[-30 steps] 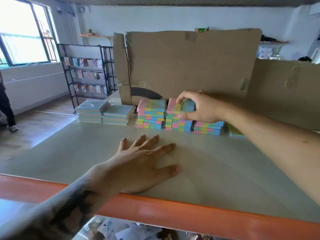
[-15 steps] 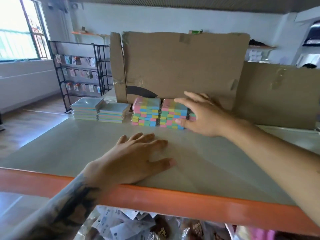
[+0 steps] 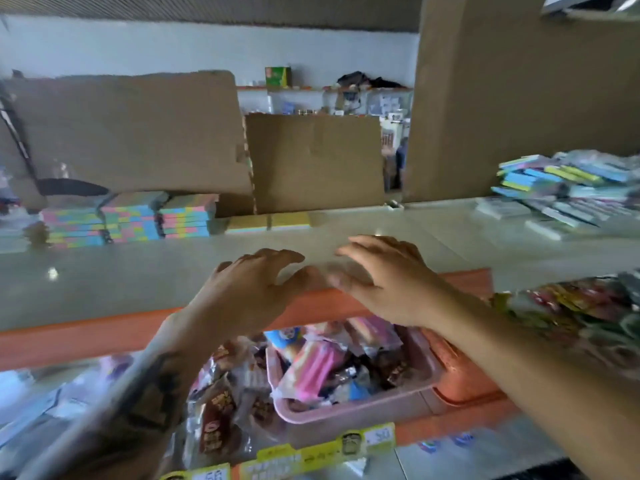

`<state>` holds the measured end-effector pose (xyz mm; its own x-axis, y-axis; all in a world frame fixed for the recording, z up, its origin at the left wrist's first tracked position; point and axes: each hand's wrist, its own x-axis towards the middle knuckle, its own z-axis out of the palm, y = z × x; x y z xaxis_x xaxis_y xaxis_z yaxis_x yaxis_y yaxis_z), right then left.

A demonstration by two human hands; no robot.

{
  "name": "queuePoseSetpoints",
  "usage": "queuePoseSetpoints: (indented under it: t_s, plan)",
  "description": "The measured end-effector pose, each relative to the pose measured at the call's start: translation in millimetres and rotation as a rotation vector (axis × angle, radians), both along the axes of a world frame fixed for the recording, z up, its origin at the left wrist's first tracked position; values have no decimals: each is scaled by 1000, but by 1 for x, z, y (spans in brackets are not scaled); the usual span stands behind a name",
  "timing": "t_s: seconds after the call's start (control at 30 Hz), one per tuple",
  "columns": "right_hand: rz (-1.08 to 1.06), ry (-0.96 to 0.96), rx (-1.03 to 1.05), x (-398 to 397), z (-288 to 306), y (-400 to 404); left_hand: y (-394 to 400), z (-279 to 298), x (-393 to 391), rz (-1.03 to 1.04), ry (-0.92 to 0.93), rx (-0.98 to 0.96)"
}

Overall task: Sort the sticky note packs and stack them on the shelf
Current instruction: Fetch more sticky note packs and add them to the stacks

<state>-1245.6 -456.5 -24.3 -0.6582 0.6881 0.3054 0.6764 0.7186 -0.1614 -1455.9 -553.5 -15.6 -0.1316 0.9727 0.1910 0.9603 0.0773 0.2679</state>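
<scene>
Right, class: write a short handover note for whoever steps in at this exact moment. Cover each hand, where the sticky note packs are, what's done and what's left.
Left hand: open, empty, at the shelf's orange front edge.
Right hand: open, empty, beside it.
Done: three multicoloured stacks stand in a row at the back left against the cardboard; a low yellow pack lies just to their right.
Left: the loose pile of packs at the far right is unsorted.

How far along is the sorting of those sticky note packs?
Partly done, it seems. Three neat stacks of multicoloured packs stand in a row at the back left of the shelf, with a low yellow stack beside them. Nothing is in hand: the left hand and right hand are both empty near the shelf's front edge. Left to do: a loose, jumbled pile of packs on the right.
</scene>
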Motion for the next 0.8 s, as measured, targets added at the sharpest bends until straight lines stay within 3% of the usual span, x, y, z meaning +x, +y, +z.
queuePoseSetpoints:
  t_s: [0.17,0.37,0.57,0.73,0.8]
  plan:
    - [-159,-9,-2,125,-14,12,44,-15,117,-100,108,69]
    - [-256,38,-31,235,-14,37,88,-12,208,-212,85,29]
    - [-319,135,-4,302,1,77,157,19,277,-324,-4,-25]
    - [-349,210,45,342,29,134,252,51,310,-404,-150,85]
    - [-377,204,66,356,46,165,292,62,320,-423,-113,116]
